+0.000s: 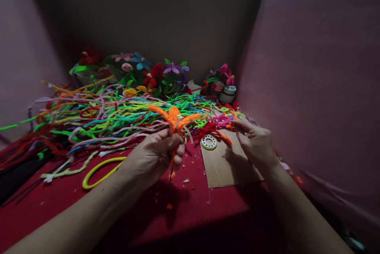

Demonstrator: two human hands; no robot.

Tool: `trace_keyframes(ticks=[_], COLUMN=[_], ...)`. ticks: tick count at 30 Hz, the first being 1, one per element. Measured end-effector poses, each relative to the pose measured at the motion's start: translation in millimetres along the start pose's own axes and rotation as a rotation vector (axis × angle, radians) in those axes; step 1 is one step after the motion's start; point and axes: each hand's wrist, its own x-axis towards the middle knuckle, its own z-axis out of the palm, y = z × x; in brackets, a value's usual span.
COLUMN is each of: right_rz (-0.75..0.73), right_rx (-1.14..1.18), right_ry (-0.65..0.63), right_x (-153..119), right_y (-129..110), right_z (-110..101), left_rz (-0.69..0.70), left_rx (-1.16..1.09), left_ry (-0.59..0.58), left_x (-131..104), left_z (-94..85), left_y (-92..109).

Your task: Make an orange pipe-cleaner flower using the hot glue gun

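My left hand (163, 151) is closed around the base of an orange pipe-cleaner flower (173, 116), held upright in the middle of the view. Its petals spread outward, pale stamens show at the centre, and a dark thin stem end pokes out below my fingers. My right hand (252, 139) is over the right side of a cardboard sheet (219, 171), thumb and fingers drawn together. A bit of orange shows at its fingertips, but I cannot make out what they pinch. Close by lie a white ring-shaped spool (208, 142) and an orange pipe-cleaner piece (225, 138).
A wide heap of coloured pipe cleaners (113, 115) covers the back of the red tablecloth (202, 214). Finished flowers (151, 74) stand behind it, with a lidded jar (228, 93) to the right. A yellow loop (102, 171) lies at left; scraps dot the cloth.
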Motion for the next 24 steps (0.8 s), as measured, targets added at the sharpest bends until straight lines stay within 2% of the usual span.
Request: trace_keyframes(ticks=[4, 7, 10, 12, 15, 18, 24], right_rz=[0.21, 0.288, 0.205, 0.065, -0.084, -0.099, -0.095], right_rx=[0.443, 0.674, 0.661, 0.608, 0.524, 0.477, 0.45], right_ry=[0.039, 0.035, 0.017, 0.002, 0.051, 0.083, 0.071], right_x=[-16, -28, -37, -41, -45, -47, -49], right_y=[-29, -54, -74, -82, -89, -93, -95], right_z=[-1, 4, 11, 17, 25, 31, 32], left_rz=[0.028, 0.015, 0.0, 0.01, 0.021, 0.02, -0.023], left_rx=[-0.019, -0.006, -0.013, -0.016, 0.046, 0.097, 0.128], left_ry=[0.057, 0.083, 0.066, 0.005, -0.095, -0.11, -0.045], left_x=[-1, 0, 1, 2, 1, 0, -3], left_z=[3.4, 4.3, 4.9, 5.4, 6.2, 6.6, 7.5], left_y=[-6, -13, -18, -19, -19, -16, -12])
